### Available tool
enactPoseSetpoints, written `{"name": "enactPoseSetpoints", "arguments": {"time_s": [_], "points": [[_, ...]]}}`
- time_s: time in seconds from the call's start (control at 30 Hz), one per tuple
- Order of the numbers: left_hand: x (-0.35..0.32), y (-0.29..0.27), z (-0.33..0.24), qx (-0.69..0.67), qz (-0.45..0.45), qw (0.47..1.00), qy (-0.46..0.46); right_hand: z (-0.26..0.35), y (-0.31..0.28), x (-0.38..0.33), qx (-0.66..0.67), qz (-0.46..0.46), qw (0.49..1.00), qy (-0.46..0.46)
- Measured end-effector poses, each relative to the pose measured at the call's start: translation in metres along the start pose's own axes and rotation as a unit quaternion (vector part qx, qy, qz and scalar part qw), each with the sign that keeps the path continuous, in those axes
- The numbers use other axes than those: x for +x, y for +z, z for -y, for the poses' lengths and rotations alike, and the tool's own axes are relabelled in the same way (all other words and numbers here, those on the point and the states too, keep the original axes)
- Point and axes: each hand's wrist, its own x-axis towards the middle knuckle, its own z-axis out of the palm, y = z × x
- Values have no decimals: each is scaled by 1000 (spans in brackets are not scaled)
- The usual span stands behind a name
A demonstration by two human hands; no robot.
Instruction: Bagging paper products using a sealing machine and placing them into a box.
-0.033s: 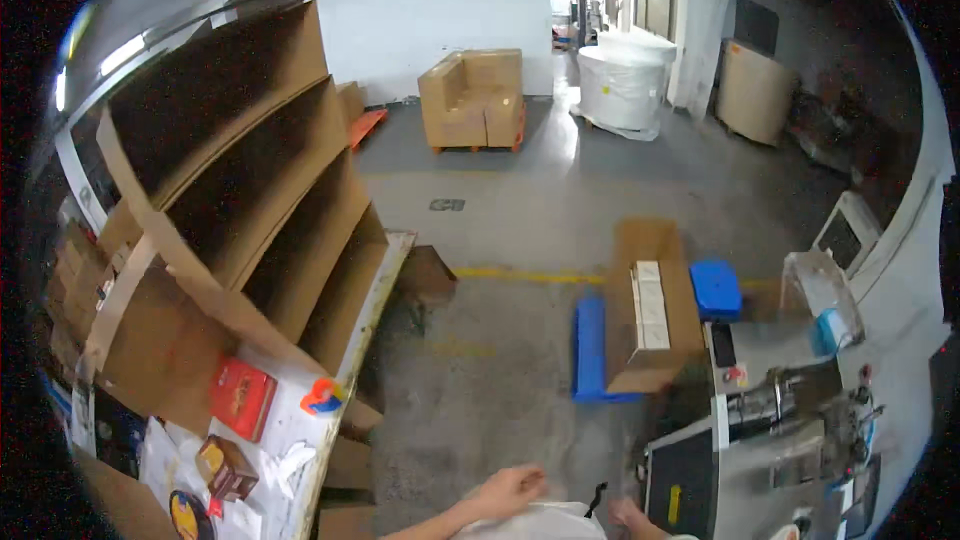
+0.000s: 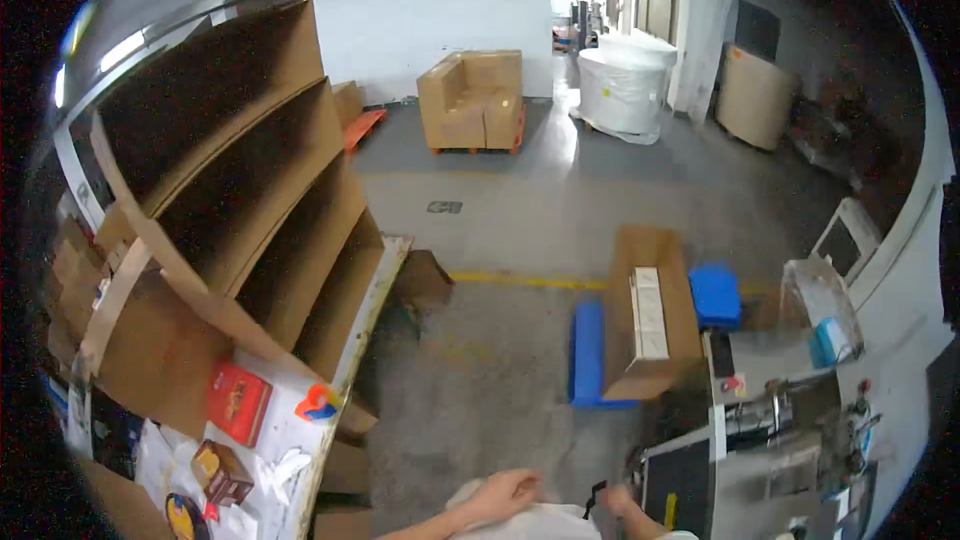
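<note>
Landmark: open carton (image 2: 690,340), the brown one with a row of white boxes (image 2: 649,312) inside, on a blue base (image 2: 587,355).

Hands: both on the near side of the carton, well apart from it. Left hand (image 2: 507,492) is over the white garment (image 2: 550,522), fingers loosely curled, roughly half closed. Nothing shows in it, but the palm is hidden, so can't say for sure. Right hand (image 2: 622,503) is blurred, fingers look bent; can't tell how far open, or whether it has hold of anything.

Nearest thing: black strap (image 2: 597,495), between the hands on the near side of the carton, just beside the right hand. Right hand is clearly closer. Contact: can't tell.

Key relation: carton lies ahead and a bit right of the right hand; from the left hand it's ahead and further right. So right is the nearer hand here too.

Axes: carton's long axis runs roughly fore-aft, near end facing the hands. The white boxes line up along it. Strap is short and slanted, upper end leaning toward the carton.

Around the carton: blue bin-like thing (image 2: 716,295) just beyond its right side, grey machine (image 2: 770,490) near-right of it, with a dark panel (image 2: 690,475) on the side facing the hands. Cardboard shelf unit (image 2: 250,315) is well left of the carton; red box (image 2: 240,403) also left, below the shelves.
</note>
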Motion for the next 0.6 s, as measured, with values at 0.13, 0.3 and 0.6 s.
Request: {"name": "enactPoseSetpoints", "arguments": {"time_s": [0.13, 0.3, 0.6], "points": [[91, -58, 20, 3, 40, 999, -26, -60, -217, 154, 565, -121, 778, 247], [256, -127, 88, -85, 41, 995, -10, -155, -330, 305, 545, -276, 772, 176], [555, -319, 38, -4, -24, 997, 69, -226, -539, 372, 558, -236, 754, 255]]}}
